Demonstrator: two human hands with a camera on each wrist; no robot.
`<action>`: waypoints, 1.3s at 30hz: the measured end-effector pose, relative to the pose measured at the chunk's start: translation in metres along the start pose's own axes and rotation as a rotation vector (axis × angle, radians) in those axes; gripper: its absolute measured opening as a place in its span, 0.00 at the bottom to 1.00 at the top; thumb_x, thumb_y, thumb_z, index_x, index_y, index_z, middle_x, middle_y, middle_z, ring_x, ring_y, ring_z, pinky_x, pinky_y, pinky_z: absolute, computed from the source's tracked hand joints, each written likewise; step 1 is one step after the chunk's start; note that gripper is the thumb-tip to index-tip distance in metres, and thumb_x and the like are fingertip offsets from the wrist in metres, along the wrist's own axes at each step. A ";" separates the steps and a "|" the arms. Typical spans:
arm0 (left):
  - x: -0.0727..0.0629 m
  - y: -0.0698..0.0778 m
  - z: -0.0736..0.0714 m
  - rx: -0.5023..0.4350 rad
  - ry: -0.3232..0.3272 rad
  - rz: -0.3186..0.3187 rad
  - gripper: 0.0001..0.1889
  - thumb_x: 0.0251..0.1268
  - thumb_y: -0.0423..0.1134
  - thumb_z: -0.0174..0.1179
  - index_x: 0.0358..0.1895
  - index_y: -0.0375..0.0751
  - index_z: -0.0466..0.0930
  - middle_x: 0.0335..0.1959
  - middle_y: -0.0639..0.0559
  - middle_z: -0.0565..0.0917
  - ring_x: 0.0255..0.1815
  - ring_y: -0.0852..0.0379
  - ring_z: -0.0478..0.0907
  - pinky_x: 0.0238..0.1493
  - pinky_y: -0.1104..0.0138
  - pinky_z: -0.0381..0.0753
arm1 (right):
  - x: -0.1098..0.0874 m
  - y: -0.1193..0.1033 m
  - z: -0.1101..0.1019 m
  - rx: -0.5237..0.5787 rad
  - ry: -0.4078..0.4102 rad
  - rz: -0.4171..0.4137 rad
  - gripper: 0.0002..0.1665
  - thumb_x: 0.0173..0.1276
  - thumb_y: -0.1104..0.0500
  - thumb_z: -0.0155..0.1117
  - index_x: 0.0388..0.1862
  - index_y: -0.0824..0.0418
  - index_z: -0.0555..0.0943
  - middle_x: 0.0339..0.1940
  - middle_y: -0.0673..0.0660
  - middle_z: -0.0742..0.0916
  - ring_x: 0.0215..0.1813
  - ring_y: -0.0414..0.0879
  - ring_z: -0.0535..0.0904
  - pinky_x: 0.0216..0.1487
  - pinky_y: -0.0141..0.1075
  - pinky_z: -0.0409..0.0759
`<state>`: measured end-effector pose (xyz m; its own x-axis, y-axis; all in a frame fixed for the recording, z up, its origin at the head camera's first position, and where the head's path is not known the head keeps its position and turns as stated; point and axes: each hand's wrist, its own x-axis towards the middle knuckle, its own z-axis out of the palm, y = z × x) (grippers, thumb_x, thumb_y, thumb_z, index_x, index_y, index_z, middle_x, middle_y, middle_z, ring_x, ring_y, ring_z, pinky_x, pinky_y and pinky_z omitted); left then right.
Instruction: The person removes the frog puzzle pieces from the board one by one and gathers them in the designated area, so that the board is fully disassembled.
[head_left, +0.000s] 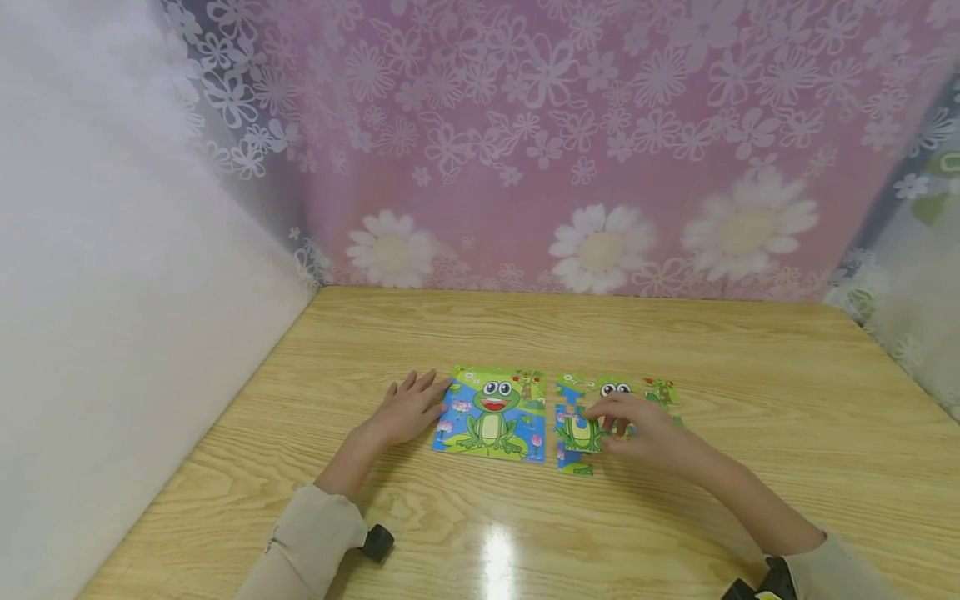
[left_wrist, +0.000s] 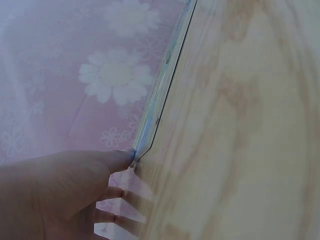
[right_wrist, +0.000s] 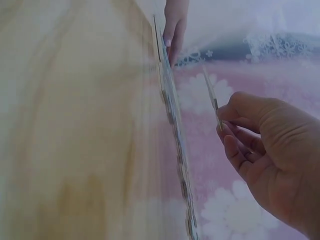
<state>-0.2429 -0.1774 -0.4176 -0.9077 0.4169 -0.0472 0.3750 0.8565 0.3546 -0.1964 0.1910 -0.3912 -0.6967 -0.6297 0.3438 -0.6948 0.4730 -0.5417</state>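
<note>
A finished frog picture board (head_left: 491, 417) lies flat on the table. My left hand (head_left: 405, 415) rests at its left side with fingers spread, and in the left wrist view the thumb (left_wrist: 117, 160) touches the board's corner. To the right, a frog jigsaw puzzle (head_left: 615, 387) lies partly assembled. Over it, my right hand (head_left: 652, 429) pinches a puzzle piece (head_left: 582, 437) with the frog's green and yellow body on it. Seen edge-on in the right wrist view, that piece (right_wrist: 211, 92) is held clear of the puzzle below. The right hand hides part of the puzzle.
The wood-grain table (head_left: 375, 342) carries both pictures. A pink flowered curtain (head_left: 480, 167) hangs along its back edge, and a white wall-like sheet (head_left: 135, 275) stands on the left. Light glares off the tabletop near the front.
</note>
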 end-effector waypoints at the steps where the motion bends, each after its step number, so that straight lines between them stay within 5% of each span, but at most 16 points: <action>1: 0.000 0.000 0.000 -0.001 -0.003 -0.001 0.27 0.72 0.50 0.44 0.71 0.50 0.56 0.71 0.40 0.51 0.70 0.37 0.40 0.62 0.39 0.40 | -0.004 0.001 -0.003 -0.006 0.003 0.004 0.20 0.52 0.73 0.66 0.47 0.67 0.79 0.37 0.50 0.79 0.34 0.41 0.74 0.30 0.32 0.76; 10: 0.000 0.001 -0.001 -0.008 -0.001 -0.002 0.27 0.72 0.49 0.44 0.71 0.49 0.56 0.71 0.40 0.51 0.70 0.37 0.40 0.62 0.39 0.40 | -0.032 0.012 -0.013 -0.021 0.047 -0.043 0.23 0.48 0.77 0.66 0.46 0.70 0.79 0.40 0.53 0.80 0.34 0.40 0.74 0.29 0.31 0.76; 18: 0.000 0.001 -0.001 -0.012 -0.008 0.008 0.27 0.73 0.49 0.43 0.71 0.49 0.56 0.71 0.40 0.50 0.70 0.36 0.39 0.62 0.39 0.39 | -0.049 0.019 -0.015 -0.036 0.004 0.022 0.20 0.51 0.73 0.68 0.45 0.66 0.80 0.39 0.51 0.79 0.34 0.39 0.73 0.29 0.29 0.75; 32: -0.001 0.001 -0.001 -0.013 -0.005 0.009 0.26 0.73 0.49 0.44 0.71 0.48 0.56 0.71 0.39 0.50 0.70 0.36 0.39 0.61 0.39 0.40 | -0.054 0.024 -0.010 0.006 -0.029 0.027 0.19 0.55 0.70 0.68 0.45 0.58 0.81 0.42 0.50 0.79 0.35 0.40 0.71 0.31 0.32 0.73; 39: -0.001 0.002 -0.002 -0.017 -0.006 0.007 0.27 0.72 0.48 0.44 0.71 0.48 0.56 0.71 0.39 0.51 0.70 0.36 0.40 0.61 0.39 0.40 | -0.054 0.026 -0.009 -0.031 -0.026 -0.050 0.21 0.51 0.74 0.68 0.41 0.53 0.82 0.44 0.50 0.80 0.44 0.42 0.75 0.40 0.33 0.77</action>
<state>-0.2418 -0.1764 -0.4147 -0.9037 0.4252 -0.0506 0.3784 0.8483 0.3705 -0.1783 0.2427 -0.4170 -0.6564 -0.6684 0.3498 -0.7340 0.4589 -0.5006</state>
